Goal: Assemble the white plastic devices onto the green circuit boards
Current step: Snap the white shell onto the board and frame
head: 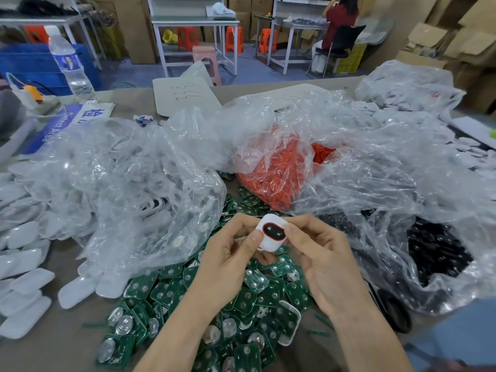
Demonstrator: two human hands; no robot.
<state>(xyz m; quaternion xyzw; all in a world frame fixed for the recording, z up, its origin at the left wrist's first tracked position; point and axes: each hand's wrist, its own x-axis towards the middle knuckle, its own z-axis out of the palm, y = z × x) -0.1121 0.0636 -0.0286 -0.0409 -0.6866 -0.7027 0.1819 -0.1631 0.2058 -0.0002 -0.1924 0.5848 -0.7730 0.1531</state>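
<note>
Head view: at six o'clock a heap of green circuit boards (171, 294) is spread on the brown table (67, 342). Just above the heap a white device (271, 231) with a red-ringed black window is held between both hands. The left hand (228, 267) is curled round its left edge with the thumb laid on the face, and its right edge is pinched by the right hand (324, 267). White shells (26, 280) are piled at nine o'clock. Crumpled clear bags (134, 183) are spread from nine to three o'clock. Red parts (279, 178) are seen inside one at twelve o'clock, black parts (440, 251) at three. A water bottle (68, 63) is stood far back at eleven o'clock.
</note>
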